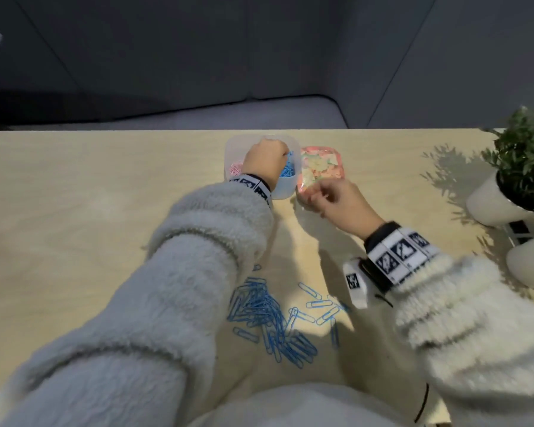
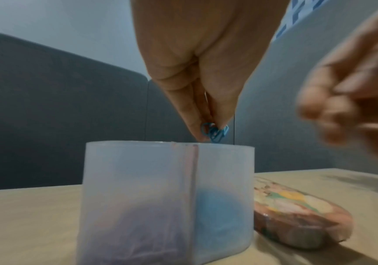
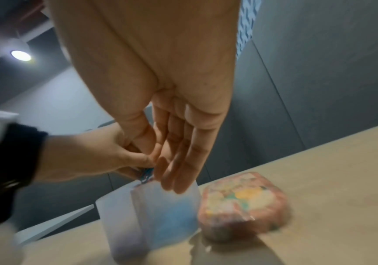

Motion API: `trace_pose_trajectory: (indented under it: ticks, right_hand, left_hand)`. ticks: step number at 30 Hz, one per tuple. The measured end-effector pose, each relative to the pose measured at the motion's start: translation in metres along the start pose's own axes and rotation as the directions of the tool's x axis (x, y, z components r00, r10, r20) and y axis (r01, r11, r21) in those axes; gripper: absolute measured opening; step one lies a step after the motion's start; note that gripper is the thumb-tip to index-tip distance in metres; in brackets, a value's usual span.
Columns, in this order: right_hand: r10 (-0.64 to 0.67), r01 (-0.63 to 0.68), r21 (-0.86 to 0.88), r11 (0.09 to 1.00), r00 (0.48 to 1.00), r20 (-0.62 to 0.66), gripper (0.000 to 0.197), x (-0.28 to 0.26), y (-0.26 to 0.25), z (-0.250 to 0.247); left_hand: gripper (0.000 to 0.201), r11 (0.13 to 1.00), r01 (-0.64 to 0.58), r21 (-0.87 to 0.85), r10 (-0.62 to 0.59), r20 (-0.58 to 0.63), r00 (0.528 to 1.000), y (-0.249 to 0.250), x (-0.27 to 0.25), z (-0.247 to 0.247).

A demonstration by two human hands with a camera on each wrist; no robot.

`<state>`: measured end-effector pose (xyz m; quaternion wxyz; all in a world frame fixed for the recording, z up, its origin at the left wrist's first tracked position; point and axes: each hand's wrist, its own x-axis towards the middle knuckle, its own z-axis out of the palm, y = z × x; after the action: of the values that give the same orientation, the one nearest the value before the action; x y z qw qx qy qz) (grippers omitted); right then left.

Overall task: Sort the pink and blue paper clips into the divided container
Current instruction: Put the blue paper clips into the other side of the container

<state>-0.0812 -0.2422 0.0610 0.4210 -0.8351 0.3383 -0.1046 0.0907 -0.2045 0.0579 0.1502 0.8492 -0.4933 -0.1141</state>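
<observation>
A translucent divided container (image 1: 239, 140) stands at the table's far middle, with pink clips (image 1: 235, 170) in its left compartment and blue clips (image 1: 288, 172) in its right one. My left hand (image 1: 285, 153) hovers just over the right compartment's rim and pinches a few blue paper clips (image 2: 214, 133) between thumb and fingers. My right hand (image 1: 318, 195) hangs in the air beside the container's (image 3: 119, 215) right wall, fingers straight and holding nothing (image 3: 172, 179). A loose pile of blue clips (image 1: 272, 315) lies on the table near me.
A flat pink patterned lid or box (image 1: 321, 169) lies right of the container. Two white pots (image 1: 494, 208) (image 1: 530, 263) with a green plant (image 1: 524, 155) stand at the right edge. Beyond the table's far edge is a grey seat.
</observation>
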Motion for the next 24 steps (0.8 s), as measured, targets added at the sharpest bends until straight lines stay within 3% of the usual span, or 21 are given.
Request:
trace_pose_trajectory:
  ticks: [5, 9, 11, 13, 16, 18, 20, 24]
  right_hand:
    - [0.087, -0.074, -0.107, 0.991, 0.99, 0.113, 0.018, -0.056, 0.047, 0.002]
    - [0.164, -0.089, -0.265, 0.96, 0.947, 0.275, 0.019, -0.097, 0.065, 0.003]
    - [0.193, -0.071, -0.329, 0.942, 0.916, 0.353, 0.041, -0.116, 0.071, 0.006]
    - [0.19, -0.011, -0.403, 0.915, 0.894, 0.406, 0.069, -0.133, 0.078, 0.013]
    - [0.162, 0.043, -0.454, 0.89, 0.901, 0.403, 0.096, -0.151, 0.087, 0.024]
    - [0.129, 0.02, -0.409, 0.912, 0.934, 0.334, 0.09, -0.154, 0.091, 0.031]
    - [0.091, 0.004, -0.353, 0.936, 0.964, 0.25, 0.076, -0.153, 0.093, 0.038]
    - [0.03, -0.001, -0.26, 0.966, 0.994, 0.108, 0.044, -0.145, 0.096, 0.048]
  left_hand:
    - [0.018, 0.997, -0.06, 0.038, 0.058, 0.036, 0.998, 0.004, -0.008, 0.001]
    - [0.022, 0.956, -0.272, -0.114, 0.264, -0.078, 0.961, 0.01, -0.055, 0.013]
    - [0.019, 0.935, -0.314, -0.164, 0.335, 0.125, 0.934, 0.011, -0.087, 0.03]
    - [0.032, 0.937, -0.315, -0.149, 0.348, 0.378, 0.858, 0.013, -0.116, 0.05]
    - [0.069, 0.938, -0.339, -0.064, 0.323, 0.508, 0.798, 0.019, -0.152, 0.075]
    - [0.081, 0.919, -0.395, 0.004, 0.34, 0.501, 0.796, 0.019, -0.167, 0.085]
    - [0.078, 0.905, -0.424, 0.034, 0.36, 0.47, 0.806, 0.02, -0.174, 0.089]
    - [0.046, 0.927, -0.374, 0.004, 0.331, 0.457, 0.826, 0.025, -0.175, 0.089]
